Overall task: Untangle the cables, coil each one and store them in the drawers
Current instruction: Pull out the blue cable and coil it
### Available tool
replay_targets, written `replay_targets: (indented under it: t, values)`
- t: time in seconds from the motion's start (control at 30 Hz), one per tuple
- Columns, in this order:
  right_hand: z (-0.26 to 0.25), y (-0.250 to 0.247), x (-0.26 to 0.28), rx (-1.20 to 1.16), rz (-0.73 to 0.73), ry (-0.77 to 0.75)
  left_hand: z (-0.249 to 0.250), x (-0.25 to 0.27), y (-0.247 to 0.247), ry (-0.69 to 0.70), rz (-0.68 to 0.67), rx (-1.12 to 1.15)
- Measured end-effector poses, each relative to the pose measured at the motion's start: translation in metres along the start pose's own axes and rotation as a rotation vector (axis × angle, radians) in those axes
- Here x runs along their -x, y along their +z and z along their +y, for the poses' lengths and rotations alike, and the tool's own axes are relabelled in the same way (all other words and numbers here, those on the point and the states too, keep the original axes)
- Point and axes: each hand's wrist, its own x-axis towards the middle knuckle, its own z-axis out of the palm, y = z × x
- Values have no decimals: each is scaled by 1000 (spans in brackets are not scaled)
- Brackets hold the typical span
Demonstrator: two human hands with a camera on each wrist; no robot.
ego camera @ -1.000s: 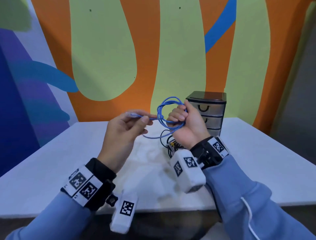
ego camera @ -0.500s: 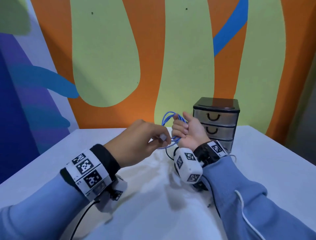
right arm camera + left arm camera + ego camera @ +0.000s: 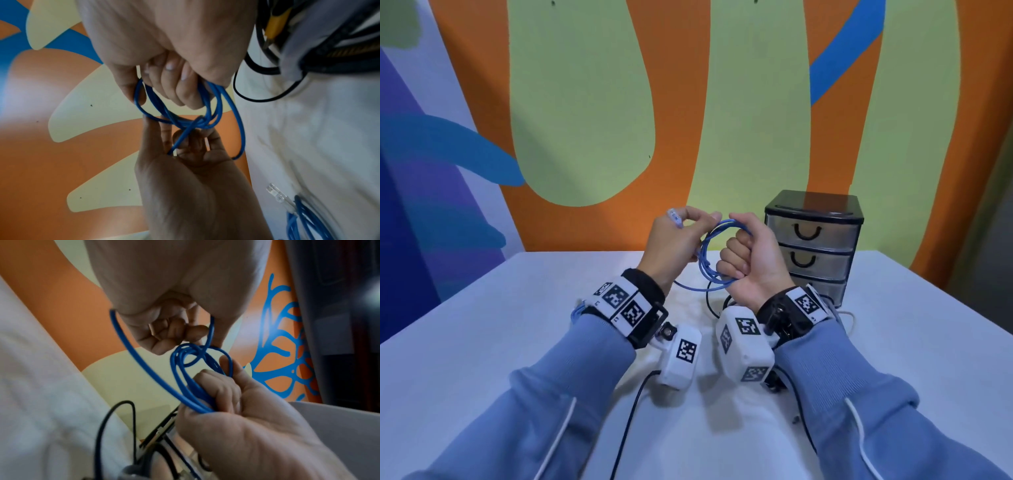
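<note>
My right hand [image 3: 739, 260] is closed in a fist round a small coil of blue cable [image 3: 705, 255], held above the white table [image 3: 500, 342]. My left hand [image 3: 688, 233] pinches the same cable near its end, just left of the coil, and the clear plug [image 3: 674, 217] sticks out past its knuckles. In the right wrist view the strand from my left hand [image 3: 191, 142] crosses over the loops [image 3: 193, 123]. The black three-drawer unit [image 3: 813, 240] stands right behind my right hand with all drawers closed.
A black cable [image 3: 709, 303] lies on the table under my hands, and a white cable [image 3: 851, 317] lies by the drawer unit's base. A blue cable with a clear plug [image 3: 276, 194] rests on the table near my left wrist. The painted wall stands close behind.
My left hand brought the plug end from the left up to the coil and now holds it above the loops. My right hand kept its grip, and both hands rose.
</note>
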Motion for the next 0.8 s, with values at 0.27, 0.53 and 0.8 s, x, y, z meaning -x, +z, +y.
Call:
replay_targets:
  t: [0.27,0.53,0.8]
  values:
    - [9,0,2,99,-33,-12,-3,10,-9,-31,-109,127]
    - [5,-1,4,367,-102,-47,-1,8,-20,117,-47,48]
    - [3,-2,10,-44,-235,108,-6,9,-13,127,-112,-33]
